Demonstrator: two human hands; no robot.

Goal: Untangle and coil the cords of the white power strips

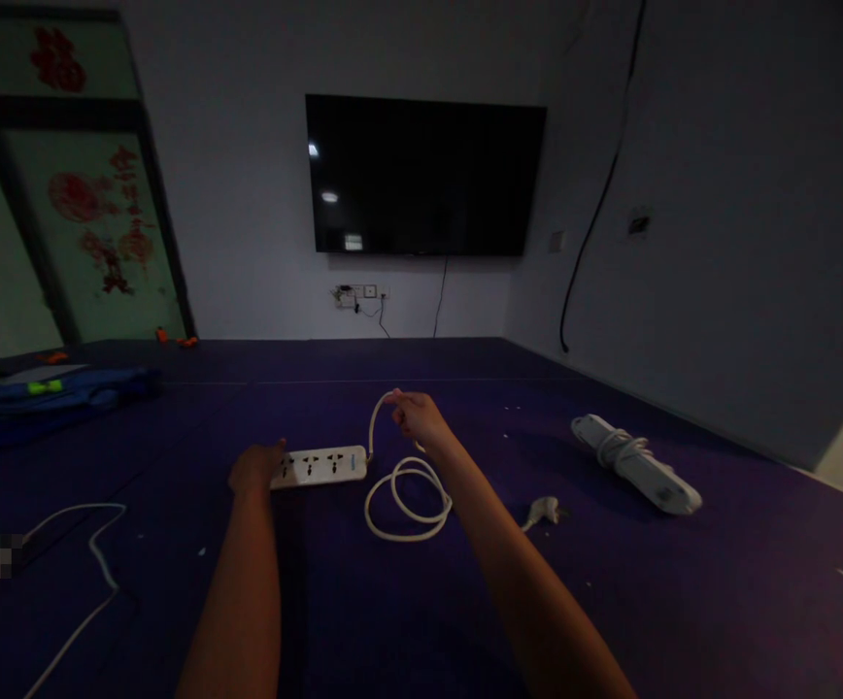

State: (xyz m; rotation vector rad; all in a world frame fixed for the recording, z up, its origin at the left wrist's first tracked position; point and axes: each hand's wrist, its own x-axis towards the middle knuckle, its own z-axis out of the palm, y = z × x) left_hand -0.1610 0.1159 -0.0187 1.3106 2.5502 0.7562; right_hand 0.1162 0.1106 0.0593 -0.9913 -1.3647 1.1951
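A white power strip [321, 466] lies on the purple surface, its sockets facing up. My left hand [253, 468] is closed around its left end. From the strip's right end a white cord [373, 424] arches up to my right hand [416, 416], which pinches it between thumb and fingers. More of the cord lies in loose loops below that hand, partly behind my right forearm. The cord's plug [547, 510] rests on the surface to the right of the forearm.
Farther right lies a second power strip [640, 466] with its cord wrapped round it. A thin white cable [105, 558] trails at the left, near folded blue cloth [93, 390]. A television [425, 177] hangs on the back wall above wall sockets [369, 291].
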